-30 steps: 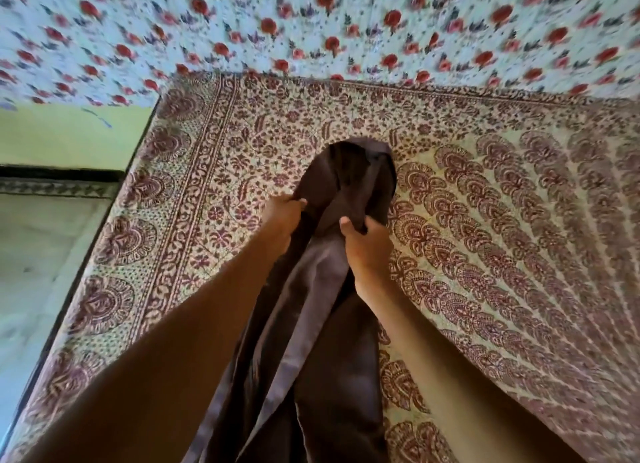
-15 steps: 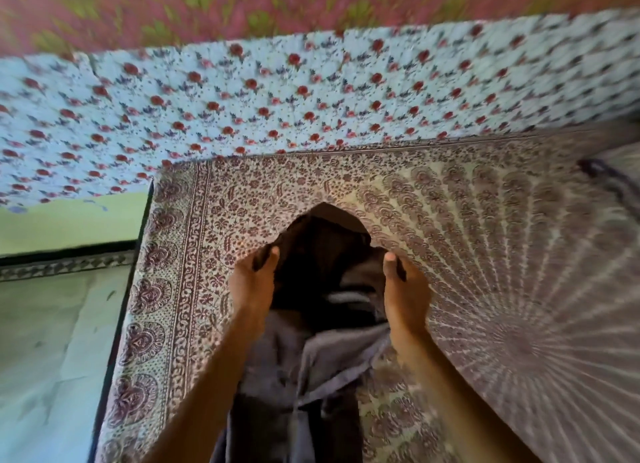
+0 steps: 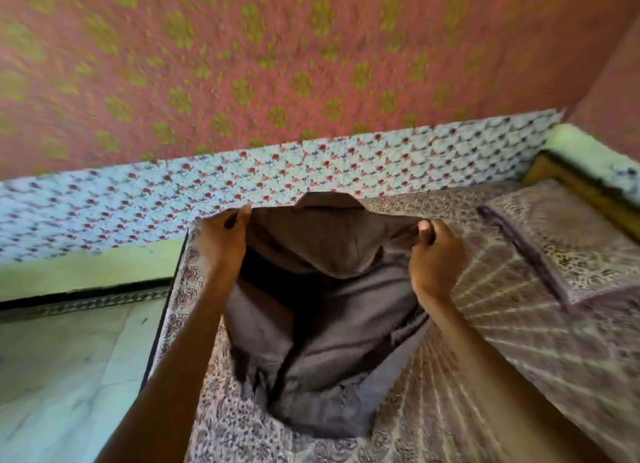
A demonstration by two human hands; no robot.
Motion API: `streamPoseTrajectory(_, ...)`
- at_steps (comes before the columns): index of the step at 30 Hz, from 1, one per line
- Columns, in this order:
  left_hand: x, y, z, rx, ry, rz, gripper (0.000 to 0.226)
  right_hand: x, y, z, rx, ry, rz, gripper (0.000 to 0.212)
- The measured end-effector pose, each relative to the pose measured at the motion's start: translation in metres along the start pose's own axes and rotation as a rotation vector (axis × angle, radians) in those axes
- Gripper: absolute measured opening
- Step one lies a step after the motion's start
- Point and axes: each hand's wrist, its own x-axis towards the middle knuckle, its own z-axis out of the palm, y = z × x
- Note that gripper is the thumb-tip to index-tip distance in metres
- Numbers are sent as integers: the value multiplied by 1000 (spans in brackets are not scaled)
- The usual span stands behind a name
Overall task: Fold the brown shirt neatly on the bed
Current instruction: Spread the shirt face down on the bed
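The brown shirt [image 3: 325,289] hangs in the air above the bed [image 3: 485,376], spread between both hands with its collar at the top. My left hand [image 3: 221,240] pinches the left shoulder. My right hand [image 3: 436,254] pinches the right shoulder. The shirt's lower part sags in loose folds, and its bottom end touches the patterned bedsheet near the front. The bed under the shirt is hidden.
A pillow [image 3: 571,240] in the same print lies at the right. A flowered cloth panel [image 3: 346,164] runs along the far side below a pink patterned wall [image 3: 277,64]. The bed's left edge drops to a pale floor [image 3: 69,365].
Both hands have risen and moved apart, lifting the shirt and spreading it by the shoulders. The view has tilted up, showing the wall and the pillow.
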Motion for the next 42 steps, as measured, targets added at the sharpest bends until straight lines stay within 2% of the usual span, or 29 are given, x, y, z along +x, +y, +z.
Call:
streamPoseTrajectory(3, -39, 51, -38, -44, 124, 27, 37, 16, -6, -72, -33, 97, 12, 24)
streamPoseTrajectory(6, -81, 94, -68, -124, 201, 54, 34, 30, -8, -138, -6, 102, -5, 16)
streamPoseTrajectory(10, -125, 135, -90, -188, 240, 60, 29, 47, -19, -199, 231, 98, 30, 19)
streamPoseTrajectory(12, -143, 152, -100, -246, 289, 77, 28, 52, -30, -225, 299, 158, 41, 21)
streamPoseTrajectory(16, -176, 182, -120, -358, 472, 264, 24, 59, -50, -275, 341, 407, -10, 24)
streamPoseTrajectory(18, -181, 190, -121, -283, 410, 320, 23, 60, -54, -290, 248, 404, 4, 26)
streamPoseTrajectory(20, -184, 191, -119, -290, 311, 276, 22, 59, -51, -299, 137, 346, 20, 28)
streamPoseTrajectory(21, -186, 191, -119, -321, 319, 257, 23, 59, -49, -303, 117, 354, 8, 28)
streamPoseTrajectory(24, -196, 194, -120, -395, 488, 342, 23, 59, -44, -312, 136, 528, -105, 22)
streamPoseTrajectory(25, -197, 196, -119, -379, 493, 383, 24, 59, -43, -313, 131, 567, -134, 20)
streamPoseTrajectory(28, -195, 200, -111, -320, 386, 384, 22, 61, -43, -311, 60, 526, -118, 19)
streamPoseTrajectory(31, -201, 192, -105, -359, 575, 464, 25, 61, -38, -308, 115, 570, -99, 19)
streamPoseTrajectory(35, -215, 191, -97, -403, 770, 482, 28, 55, -27, -308, 409, 692, -168, 21)
streamPoseTrajectory(37, -217, 190, -93, -418, 805, 441, 29, 51, -19, -304, 440, 712, -199, 21)
streamPoseTrajectory(40, -215, 180, -82, -396, 831, 472, 27, 50, -5, -290, 414, 713, -227, 22)
streamPoseTrajectory(42, -209, 170, -72, -214, 758, 523, 28, 50, 6, -274, 302, 658, -234, 21)
